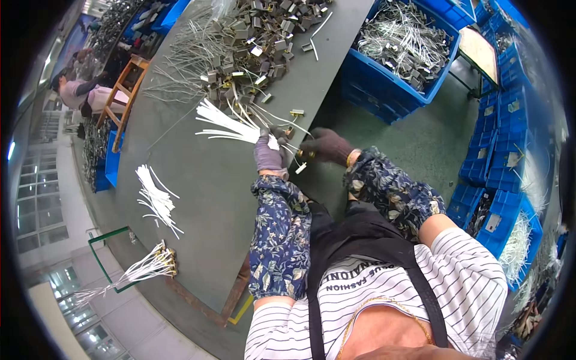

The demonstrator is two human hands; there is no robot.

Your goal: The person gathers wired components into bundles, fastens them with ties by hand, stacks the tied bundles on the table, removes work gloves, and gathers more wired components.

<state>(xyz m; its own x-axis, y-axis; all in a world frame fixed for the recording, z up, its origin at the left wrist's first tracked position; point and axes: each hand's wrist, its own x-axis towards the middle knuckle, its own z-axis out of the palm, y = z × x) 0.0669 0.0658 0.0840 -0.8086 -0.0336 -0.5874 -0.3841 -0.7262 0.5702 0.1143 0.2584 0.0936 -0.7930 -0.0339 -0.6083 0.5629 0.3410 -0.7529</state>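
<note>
My left hand [271, 153], in a grey-purple glove, is closed round a bundle of thin white tubes [225, 125] that fan out to the left over the grey table. Wires with small brass-coloured end pieces [297, 113] stick out around its fingers. Just right of it, at the table's edge, my right hand [327, 146] wears a dark glove. Its fingers are bent together near a wire end, and I cannot make out what is in them. A small white piece [301, 168] hangs on a wire below the two hands. Both forearms have dark floral sleeves.
Metal box-shaped parts with wires [246, 45] are heaped at the table's far end. Loose white tubes [157, 195] and a wire bundle with brass ends [147, 268] lie left. A full blue crate [384, 87] stands right; more blue crates [501, 138] line the far right. Another person [87, 96] is far left.
</note>
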